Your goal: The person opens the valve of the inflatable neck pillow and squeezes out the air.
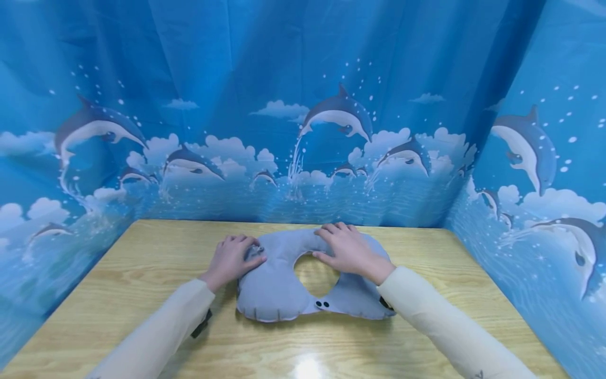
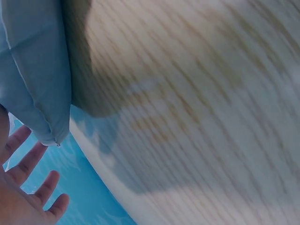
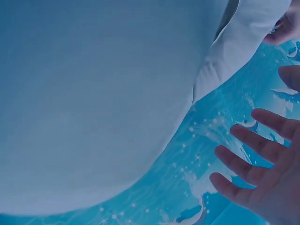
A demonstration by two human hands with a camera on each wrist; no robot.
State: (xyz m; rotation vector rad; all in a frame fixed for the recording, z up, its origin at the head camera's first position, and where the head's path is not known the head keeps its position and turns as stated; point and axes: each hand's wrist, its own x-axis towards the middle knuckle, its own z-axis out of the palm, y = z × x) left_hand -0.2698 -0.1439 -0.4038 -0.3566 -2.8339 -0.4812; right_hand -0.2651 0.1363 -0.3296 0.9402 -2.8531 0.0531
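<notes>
A grey inflated U-shaped neck pillow lies on the wooden table, its two ends joined at the near side by a tab with two dark snap buttons. My left hand holds its far left corner, thumb on the top face near a small valve. In the left wrist view, the ring and little fingers of that hand spread loose beside the corner. My right hand reaches over the far right of the ring, its fingers straight and spread past the pillow's edge.
The light wood table extends around the pillow. Blue curtains printed with dolphins and clouds hang behind it and along both sides. A black strap shows at the left wrist.
</notes>
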